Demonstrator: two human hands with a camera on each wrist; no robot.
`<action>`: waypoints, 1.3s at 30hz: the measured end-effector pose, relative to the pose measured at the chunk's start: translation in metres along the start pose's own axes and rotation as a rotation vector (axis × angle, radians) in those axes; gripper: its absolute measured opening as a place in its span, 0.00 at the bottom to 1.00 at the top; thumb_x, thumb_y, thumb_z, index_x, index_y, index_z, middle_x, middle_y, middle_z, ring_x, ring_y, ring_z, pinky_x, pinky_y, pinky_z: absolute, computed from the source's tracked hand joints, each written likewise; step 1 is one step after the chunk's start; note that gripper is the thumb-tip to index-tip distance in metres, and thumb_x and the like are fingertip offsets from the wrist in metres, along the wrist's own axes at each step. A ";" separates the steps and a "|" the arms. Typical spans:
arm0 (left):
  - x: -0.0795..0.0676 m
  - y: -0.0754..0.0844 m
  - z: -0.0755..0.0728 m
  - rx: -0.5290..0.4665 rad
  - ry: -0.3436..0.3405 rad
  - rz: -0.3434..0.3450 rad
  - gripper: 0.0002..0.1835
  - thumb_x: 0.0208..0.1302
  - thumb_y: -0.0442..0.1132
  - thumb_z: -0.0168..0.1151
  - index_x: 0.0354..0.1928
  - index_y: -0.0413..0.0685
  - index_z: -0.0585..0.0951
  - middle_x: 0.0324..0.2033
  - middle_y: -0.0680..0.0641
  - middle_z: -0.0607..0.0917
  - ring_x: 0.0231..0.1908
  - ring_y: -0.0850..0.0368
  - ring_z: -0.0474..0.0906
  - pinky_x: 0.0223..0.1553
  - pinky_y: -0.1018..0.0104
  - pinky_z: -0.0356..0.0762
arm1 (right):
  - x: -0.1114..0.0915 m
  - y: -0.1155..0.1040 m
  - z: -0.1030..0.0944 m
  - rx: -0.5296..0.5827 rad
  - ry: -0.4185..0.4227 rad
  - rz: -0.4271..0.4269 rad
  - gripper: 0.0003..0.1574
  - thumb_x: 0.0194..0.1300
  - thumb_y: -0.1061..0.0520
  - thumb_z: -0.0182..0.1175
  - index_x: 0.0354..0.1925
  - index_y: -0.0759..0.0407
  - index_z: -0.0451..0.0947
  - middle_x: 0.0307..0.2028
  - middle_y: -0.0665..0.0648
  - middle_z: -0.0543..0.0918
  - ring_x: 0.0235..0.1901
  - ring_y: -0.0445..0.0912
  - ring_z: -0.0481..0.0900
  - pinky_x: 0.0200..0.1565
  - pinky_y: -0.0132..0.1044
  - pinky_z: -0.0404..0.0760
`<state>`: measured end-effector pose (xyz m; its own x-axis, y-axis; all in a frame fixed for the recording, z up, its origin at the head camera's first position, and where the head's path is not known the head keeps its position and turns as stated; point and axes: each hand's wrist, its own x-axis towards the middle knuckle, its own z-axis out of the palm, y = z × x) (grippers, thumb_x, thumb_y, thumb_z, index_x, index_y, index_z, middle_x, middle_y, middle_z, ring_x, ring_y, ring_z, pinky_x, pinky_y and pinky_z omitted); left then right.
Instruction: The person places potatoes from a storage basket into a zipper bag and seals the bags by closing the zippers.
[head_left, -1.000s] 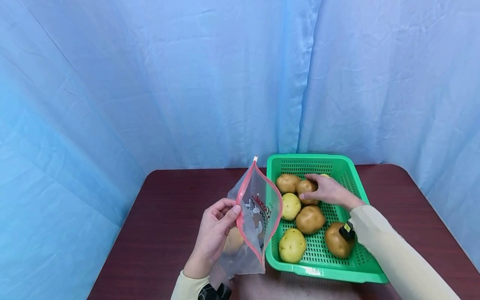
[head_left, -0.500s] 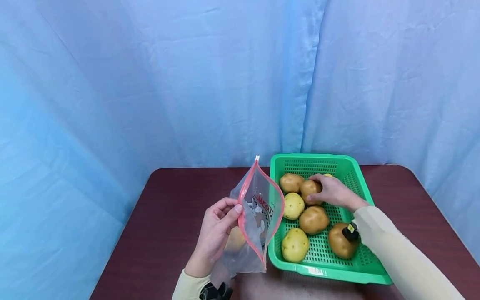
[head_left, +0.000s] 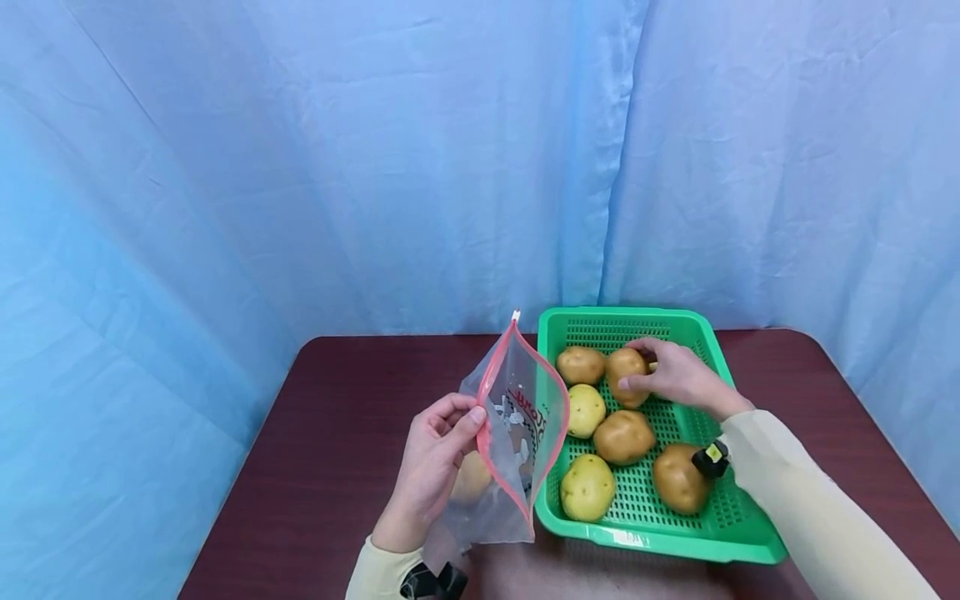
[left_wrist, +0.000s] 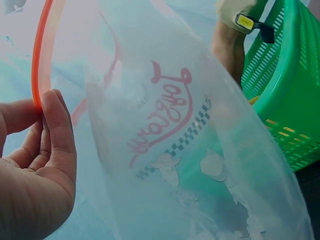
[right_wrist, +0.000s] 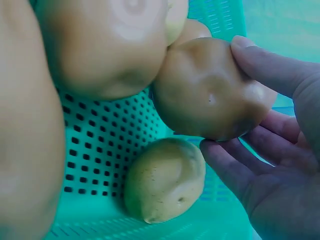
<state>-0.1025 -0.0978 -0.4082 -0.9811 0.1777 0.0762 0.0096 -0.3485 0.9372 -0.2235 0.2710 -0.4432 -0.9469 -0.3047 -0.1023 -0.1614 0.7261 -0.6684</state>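
The right grip (head_left: 681,380) covers part of its brown potato (head_left: 624,371).

A pale blue curtain (head_left: 420,167) spans the upper frame, above a dark reddish-brown counter (head_left: 360,433). At lower right, a bright green basket (head_left: 675,546) bears tan-brown potatoes (head_left: 625,437) and yellow potatoes (head_left: 588,488). The translucent zipper bag (head_left: 525,425), lower centre, has a coral-pink zip (head_left: 491,372), red lettering (left_wrist: 165,110) and a dark checkered band (left_wrist: 182,141). Both sleeves (head_left: 817,500) are cream.
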 end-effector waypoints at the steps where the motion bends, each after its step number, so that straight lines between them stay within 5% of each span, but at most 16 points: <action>1: 0.000 0.000 0.000 -0.001 0.000 0.002 0.03 0.73 0.30 0.62 0.44 0.40 0.82 0.30 0.50 0.83 0.29 0.61 0.80 0.37 0.69 0.84 | 0.000 -0.001 -0.002 0.000 0.007 -0.003 0.46 0.66 0.43 0.71 0.71 0.66 0.68 0.60 0.68 0.78 0.58 0.63 0.78 0.54 0.58 0.79; 6: 0.003 0.000 0.001 -0.008 0.000 0.010 0.06 0.73 0.30 0.61 0.46 0.33 0.80 0.30 0.51 0.83 0.29 0.61 0.80 0.37 0.69 0.84 | -0.003 -0.008 -0.011 0.022 0.034 -0.025 0.48 0.67 0.39 0.70 0.71 0.65 0.67 0.61 0.67 0.79 0.60 0.62 0.76 0.54 0.58 0.79; 17: 0.006 0.000 0.000 -0.021 0.002 0.022 0.04 0.74 0.31 0.61 0.41 0.46 0.83 0.28 0.51 0.83 0.28 0.61 0.79 0.35 0.70 0.82 | -0.015 -0.043 -0.026 0.155 0.090 -0.104 0.47 0.67 0.42 0.71 0.73 0.63 0.65 0.65 0.65 0.75 0.59 0.59 0.80 0.55 0.52 0.83; 28: 0.006 0.001 0.002 -0.029 0.018 0.023 0.03 0.74 0.31 0.61 0.41 0.45 0.83 0.28 0.51 0.82 0.27 0.61 0.79 0.35 0.70 0.83 | -0.032 -0.069 -0.027 0.220 0.200 -0.163 0.40 0.64 0.48 0.74 0.69 0.58 0.72 0.63 0.55 0.77 0.56 0.48 0.80 0.54 0.26 0.79; 39: 0.008 0.001 0.007 -0.055 0.020 0.042 0.04 0.74 0.31 0.60 0.42 0.45 0.83 0.28 0.51 0.82 0.28 0.60 0.78 0.36 0.70 0.83 | -0.060 -0.102 -0.025 0.297 0.291 -0.255 0.37 0.67 0.56 0.72 0.70 0.57 0.72 0.61 0.55 0.77 0.54 0.39 0.79 0.55 0.21 0.76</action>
<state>-0.1089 -0.0907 -0.4042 -0.9838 0.1434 0.1076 0.0409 -0.4051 0.9134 -0.1574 0.2303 -0.3500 -0.9329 -0.2341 0.2736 -0.3518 0.4305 -0.8312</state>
